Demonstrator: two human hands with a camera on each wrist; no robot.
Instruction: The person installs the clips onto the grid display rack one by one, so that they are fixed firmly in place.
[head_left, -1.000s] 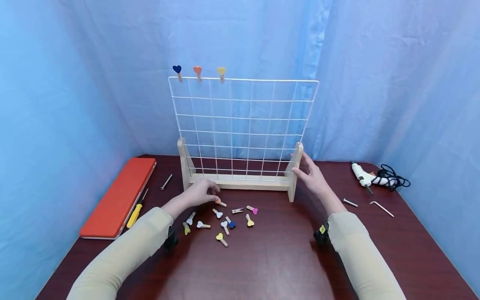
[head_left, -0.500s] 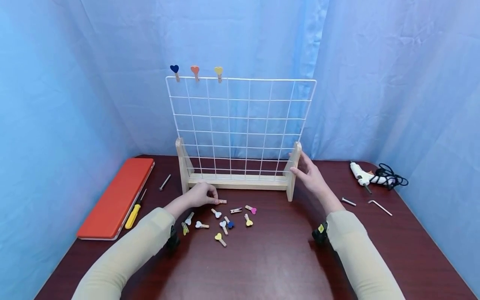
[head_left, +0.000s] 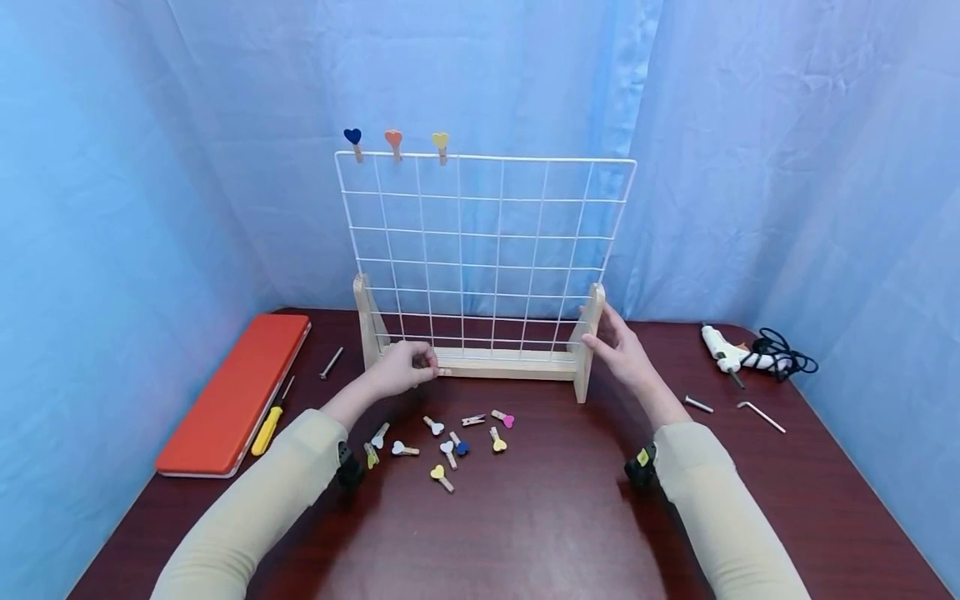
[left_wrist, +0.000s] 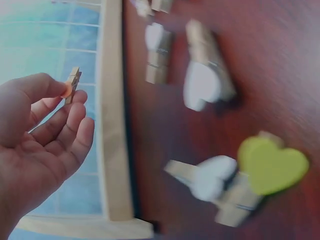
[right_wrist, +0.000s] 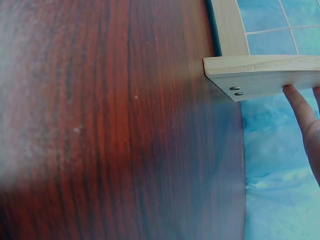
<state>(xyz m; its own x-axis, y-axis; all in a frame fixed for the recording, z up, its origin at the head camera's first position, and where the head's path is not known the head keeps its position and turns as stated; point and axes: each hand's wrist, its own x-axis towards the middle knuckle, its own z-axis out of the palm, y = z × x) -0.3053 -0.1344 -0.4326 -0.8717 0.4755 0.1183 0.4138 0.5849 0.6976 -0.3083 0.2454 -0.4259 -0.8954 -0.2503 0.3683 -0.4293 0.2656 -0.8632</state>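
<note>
My left hand pinches a small wooden clothespin with an orange heart between thumb and fingers, in front of the stand's lower bar. My right hand holds the right upright of the wooden stand, thumb on its near side and fingertips reaching behind it. A white wire grid rises from the stand. Along its top wire are clipped a dark blue heart clothespin, an orange one and a yellow one. Several more heart clothespins lie loose on the table.
On the left lie a red case, a yellow-handled screwdriver and a bolt. The right side has a glue gun with a black cord, another bolt and a hex key. Blue curtains surround the table.
My left hand has picked the orange heart clothespin off the table and raised it toward the stand's lower bar. My right hand keeps its place on the upright.
</note>
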